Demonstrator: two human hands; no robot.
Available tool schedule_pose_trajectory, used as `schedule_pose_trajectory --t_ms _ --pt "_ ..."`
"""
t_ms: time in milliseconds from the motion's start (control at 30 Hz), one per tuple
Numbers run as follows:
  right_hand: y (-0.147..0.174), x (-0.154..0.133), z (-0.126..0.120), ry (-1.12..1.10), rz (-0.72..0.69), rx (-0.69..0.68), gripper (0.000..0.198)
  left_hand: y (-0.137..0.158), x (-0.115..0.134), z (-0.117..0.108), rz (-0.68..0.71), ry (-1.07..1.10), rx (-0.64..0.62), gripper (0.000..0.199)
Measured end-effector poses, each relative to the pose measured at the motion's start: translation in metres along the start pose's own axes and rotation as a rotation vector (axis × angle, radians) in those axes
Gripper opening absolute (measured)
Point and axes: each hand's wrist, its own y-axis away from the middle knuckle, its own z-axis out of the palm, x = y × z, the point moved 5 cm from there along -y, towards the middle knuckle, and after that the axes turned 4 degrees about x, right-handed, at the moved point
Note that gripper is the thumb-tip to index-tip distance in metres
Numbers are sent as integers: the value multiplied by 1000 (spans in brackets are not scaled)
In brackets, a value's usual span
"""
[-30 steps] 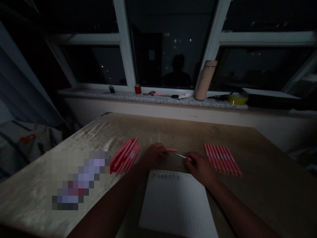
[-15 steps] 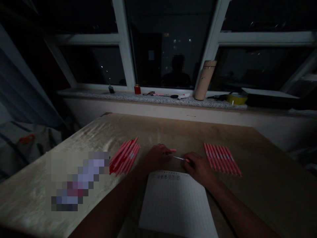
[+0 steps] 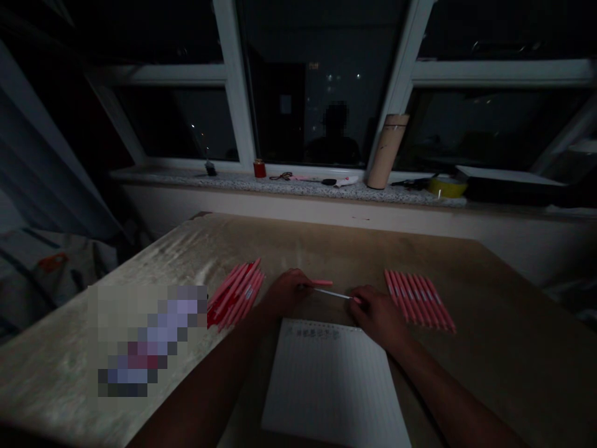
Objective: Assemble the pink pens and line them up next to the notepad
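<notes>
A thin whitish pen refill (image 3: 333, 294) stretches between my two hands, just beyond the notepad. My left hand (image 3: 291, 291) pinches its left end; the fingertips are dark and partly hidden. In my right hand (image 3: 373, 311) is a pink pen piece (image 3: 357, 300), which meets the refill's right end. Just past the refill lies another pink pen part (image 3: 323, 283) on the table, close to my left fingers. A lined spiral notepad (image 3: 331, 379) with some writing along its top lies between my forearms.
Several pink pens (image 3: 236, 295) are heaped at left, partly on something red. At right, several more pink pens (image 3: 418, 300) form a neat row. A blurred-out object (image 3: 153, 342) lies at far left. The windowsill holds a tall bottle (image 3: 388, 152), a red jar (image 3: 259, 168) and yellow tape (image 3: 446, 186).
My left hand has moved left and slightly away, and my right hand a little to the right. A longer stretch of the refill shows between them.
</notes>
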Motion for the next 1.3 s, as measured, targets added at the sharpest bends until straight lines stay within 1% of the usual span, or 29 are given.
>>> schedule_pose_trajectory --t_ms 133,233,300,500,700,867,933,1000,1067,1167,1233,1300 --pt "0 7 -3 73 85 16 18 0 -10 -1 -36 -52 -1 14" --pt "1 10 -6 98 131 29 19 1 -12 1 -33 -123 -2 13" --pt "1 11 -7 95 137 37 19 2 -10 2 -31 -176 -11 14" --pt "1 8 -2 28 101 48 17 3 0 3 1 -257 -61 17" --pt "1 2 0 -68 22 6 22 2 6 1 3 -241 -50 18" --pt "0 1 1 -78 -15 -21 26 2 25 -3 8 -127 -4 20" --pt "0 -2 1 -52 -39 -16 27 3 36 0 24 -50 -30 24" --pt "1 -7 2 -18 -71 -19 28 5 48 5 37 7 -34 22" --pt "2 -15 2 5 -110 -36 29 7 58 11 18 18 -19 25" --pt "4 -28 3 13 -166 -80 29 8 72 22 59 0 -76 27" --pt "5 -33 3 5 -186 -97 25 8 75 26 70 -13 -79 28" --pt "5 -34 4 -12 -191 -103 25 8 74 25 66 -13 -66 29"
